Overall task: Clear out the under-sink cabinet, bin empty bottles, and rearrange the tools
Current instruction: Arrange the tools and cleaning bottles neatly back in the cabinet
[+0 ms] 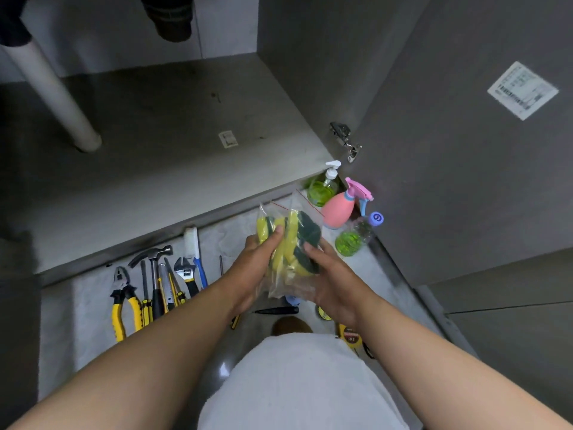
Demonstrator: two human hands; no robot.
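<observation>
Head view: left hand (254, 270) and right hand (336, 276) both grip a clear bag of sponges (290, 240), held above the floor (90, 308) before the cabinet (186, 119). Its long axis runs away from the person, mouth toward the cabinet.

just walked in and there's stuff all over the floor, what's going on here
A person holds a clear bag of yellow and green sponges, left hand and right hand gripping its sides, in front of the open under-sink cabinet. Tools lie in a row on the floor to the left, among them pliers and a hammer. To the right stand a green pump bottle, a pink spray bottle and a small bottle of green liquid.
</observation>
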